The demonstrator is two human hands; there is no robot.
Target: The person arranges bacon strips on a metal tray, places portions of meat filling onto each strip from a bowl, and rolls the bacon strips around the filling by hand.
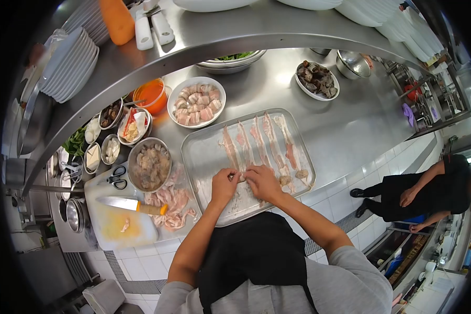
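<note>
On a metal tray (199, 157) lie several bacon strips (260, 141) side by side. Small lumps of filling (284, 180) sit at the near ends of the strips on the right. My left hand (226, 184) and my right hand (261, 182) meet at the tray's near part, fingers closed at the near end of a strip on the left. What is between the fingertips is mostly hidden. Left of the tray stands a metal bowl of shrimp (149, 165), with loose bacon (171, 201) on the counter beside it.
A white cutting board (102, 238) at the left holds a knife (123, 203) and scissors (118, 178). Behind the tray are a bowl of bacon rolls (197, 102) and a bowl of dark pieces (317, 80). Another person (418, 188) stands at the right.
</note>
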